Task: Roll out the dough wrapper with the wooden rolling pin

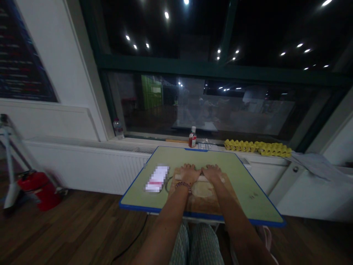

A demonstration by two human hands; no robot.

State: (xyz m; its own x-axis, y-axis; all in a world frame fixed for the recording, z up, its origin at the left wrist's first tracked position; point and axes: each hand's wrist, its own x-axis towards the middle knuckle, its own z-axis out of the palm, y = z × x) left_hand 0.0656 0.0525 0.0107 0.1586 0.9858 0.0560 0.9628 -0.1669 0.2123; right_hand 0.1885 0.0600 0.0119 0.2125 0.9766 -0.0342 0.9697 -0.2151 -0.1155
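A pale rolling pin (203, 178) lies crosswise on a brown wooden board (205, 205). My left hand (189, 173), with a beaded bracelet at its wrist, rests palm down over the left part of the pin. Over the right part lies my right hand (212, 172), also palm down. Both hands have their fingers spread forward rather than wrapped round the pin, and the thumbs come close together in the middle. Just on the near side of the pin, a thin, flat round of dough (202, 190) is spread on the board.
The board lies on a green, blue-edged table (248, 197), with a blurred-out phone-like white object (157, 179) on its left. On the sill stand a red-labelled bottle (192, 137), a water bottle (118, 129) and yellow egg trays (256, 147). A fire extinguisher (40, 191) is on the floor.
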